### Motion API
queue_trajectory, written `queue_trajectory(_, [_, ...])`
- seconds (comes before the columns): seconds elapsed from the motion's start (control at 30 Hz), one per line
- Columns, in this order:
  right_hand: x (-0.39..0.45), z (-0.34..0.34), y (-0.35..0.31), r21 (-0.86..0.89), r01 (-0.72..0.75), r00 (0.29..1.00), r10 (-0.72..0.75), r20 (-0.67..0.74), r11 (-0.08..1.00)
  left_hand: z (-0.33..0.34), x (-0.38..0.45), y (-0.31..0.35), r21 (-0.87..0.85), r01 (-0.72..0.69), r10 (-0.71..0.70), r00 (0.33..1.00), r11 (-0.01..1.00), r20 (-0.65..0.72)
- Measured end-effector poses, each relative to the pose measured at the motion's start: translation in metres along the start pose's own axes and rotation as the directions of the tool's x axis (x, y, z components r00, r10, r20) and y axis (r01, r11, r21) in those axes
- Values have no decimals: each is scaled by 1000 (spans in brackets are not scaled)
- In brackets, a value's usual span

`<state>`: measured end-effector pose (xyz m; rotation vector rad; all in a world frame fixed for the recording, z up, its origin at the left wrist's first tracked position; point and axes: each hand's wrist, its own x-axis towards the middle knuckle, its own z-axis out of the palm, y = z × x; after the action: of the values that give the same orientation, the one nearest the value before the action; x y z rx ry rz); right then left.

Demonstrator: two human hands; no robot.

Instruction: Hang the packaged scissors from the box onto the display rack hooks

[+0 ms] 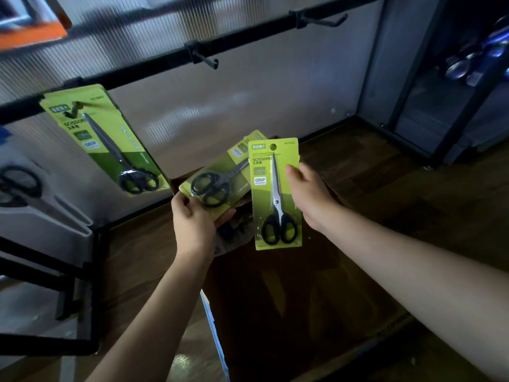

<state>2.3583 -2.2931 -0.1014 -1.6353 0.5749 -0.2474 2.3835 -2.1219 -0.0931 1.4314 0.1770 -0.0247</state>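
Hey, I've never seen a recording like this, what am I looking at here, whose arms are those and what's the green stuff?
There is no machine here. A camera worn on a person's head looks down at their own two bare arms. The right hand holds one green scissors pack upright. The left hand holds another pack, tilted, above a box on the floor. Up left, more packs already hang from the black display rack. Two hooks further right are bare.
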Motion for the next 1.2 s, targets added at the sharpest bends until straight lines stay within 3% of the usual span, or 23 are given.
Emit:
queue_trajectory(0.1, [1, -3, -4, 231, -67, 996, 53, 69, 971, -5, 1, -5, -61, -2, 4, 1000, 998, 28])
queue_trajectory(0.2, [3, 1, -7, 268, -56, 995, 32, 93, 962, -9, 1, -17, 16, 12, -12, 999, 1000, 41])
queue_trajectory(0.3, [2, 6, -9, 190, -5, 996, -12, 88, 982, -18, 6, -25, 161, 63, -62, 998, 985, -12])
queue_trajectory(0.4, [-2, 12, -14, 52, 151, 988, -153, 30, 987, -28, 13, -25, 376, 52, -42, 998, 925, -36])
queue_trajectory(0.47, [-6, 14, -22, -75, 261, 965, -259, 33, 962, -32, 16, -15, 402, -28, 28, 1000, 915, 5])
queue_trajectory(0.6, [-4, 14, -37, -283, 499, 866, -455, 209, 819, -37, 21, 19, 408, -246, 218, 969, 879, 115])
queue_trajectory(0.73, [-5, 20, -49, -360, 556, 831, -481, 280, 749, -32, 15, 47, 429, -417, 296, 900, 801, 320])
queue_trajectory(0.8, [-8, 24, -56, -391, 557, 829, -458, 321, 733, -33, 14, 51, 436, -441, 307, 887, 784, 345])
queue_trajectory(0.87, [-11, 27, -63, -397, 556, 827, -436, 356, 730, -38, 14, 53, 399, -428, 315, 894, 811, 319])
queue_trajectory(0.97, [-21, 37, -75, -257, 574, 800, -466, 377, 778, -45, 12, 58, 391, -488, 416, 872, 780, 258])
queue_trajectory(1.2, [-27, 55, -102, -58, 645, 721, -581, 378, 762, -72, 13, 78, 359, -512, 574, 814, 781, -90])
